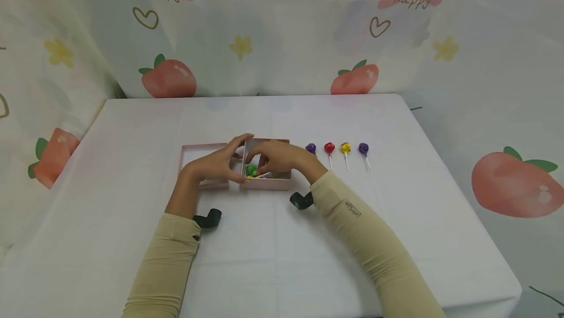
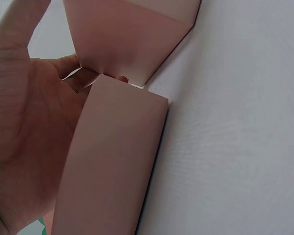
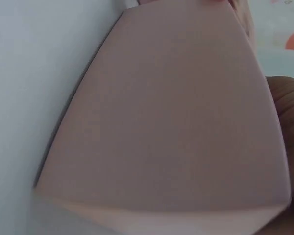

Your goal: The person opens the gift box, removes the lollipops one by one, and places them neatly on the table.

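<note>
A pink open box (image 1: 266, 185) stands mid-table. My left hand (image 1: 213, 165) grips its left end, thumb at the front corner and fingers at the back. My right hand (image 1: 278, 155) reaches down into the box over a green-wrapped lollipop (image 1: 250, 170). A white stick and a bit of yellow wrapper show beside its fingertips; whether they pinch a lollipop is hidden. The box wall (image 3: 161, 112) fills the right wrist view. Left of the box lies a shallow pink lid or tray (image 1: 181, 164), partly behind my left hand; pink panels (image 2: 117, 156) fill the left wrist view.
To the right of the box several lollipops stand in a row: purple (image 1: 311, 148), partly behind my right wrist, red (image 1: 329, 148), yellow (image 1: 345, 147) and purple (image 1: 363, 148). A white cloth (image 1: 273, 269) covers the table. A fruit-patterned curtain (image 1: 282, 29) hangs behind.
</note>
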A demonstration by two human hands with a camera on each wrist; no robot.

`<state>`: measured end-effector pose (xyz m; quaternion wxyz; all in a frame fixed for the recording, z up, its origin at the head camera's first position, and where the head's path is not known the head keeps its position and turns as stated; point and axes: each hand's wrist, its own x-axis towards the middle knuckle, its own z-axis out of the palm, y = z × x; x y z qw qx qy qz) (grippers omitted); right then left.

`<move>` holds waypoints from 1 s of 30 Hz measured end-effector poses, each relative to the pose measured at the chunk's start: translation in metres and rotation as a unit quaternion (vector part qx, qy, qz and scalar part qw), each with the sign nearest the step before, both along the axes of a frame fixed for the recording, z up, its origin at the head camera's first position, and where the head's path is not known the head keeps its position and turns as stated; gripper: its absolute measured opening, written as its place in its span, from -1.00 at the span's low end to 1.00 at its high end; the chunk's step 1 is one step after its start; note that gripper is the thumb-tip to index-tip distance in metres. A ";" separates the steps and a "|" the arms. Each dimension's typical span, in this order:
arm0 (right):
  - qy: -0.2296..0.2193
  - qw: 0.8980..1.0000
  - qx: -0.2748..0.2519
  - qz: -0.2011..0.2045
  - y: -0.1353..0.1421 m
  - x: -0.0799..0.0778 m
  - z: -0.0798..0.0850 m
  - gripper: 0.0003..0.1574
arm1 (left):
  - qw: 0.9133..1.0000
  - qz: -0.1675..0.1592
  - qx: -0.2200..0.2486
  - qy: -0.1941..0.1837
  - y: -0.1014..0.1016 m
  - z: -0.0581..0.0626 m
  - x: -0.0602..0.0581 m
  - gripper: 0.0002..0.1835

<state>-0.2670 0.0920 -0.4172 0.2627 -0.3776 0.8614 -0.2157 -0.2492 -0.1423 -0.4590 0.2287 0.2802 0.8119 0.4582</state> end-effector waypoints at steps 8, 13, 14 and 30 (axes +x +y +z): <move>-0.019 1.000 0.009 -0.021 -0.010 -0.003 -0.004 -0.62 | 1.000 0.000 0.002 0.001 -0.002 -0.001 0.000 0.30; -0.039 0.997 -0.015 -0.063 -0.010 -0.002 -0.006 -0.64 | 1.000 -0.002 0.005 0.005 0.000 0.000 0.001 0.29; -0.041 0.997 -0.019 -0.070 -0.009 -0.001 -0.006 -0.64 | 1.000 -0.002 0.007 0.004 0.000 0.000 0.001 0.29; -0.041 0.956 -0.168 -0.238 0.016 0.009 0.012 -0.67 | 1.000 0.002 0.000 0.000 0.003 0.001 0.003 0.27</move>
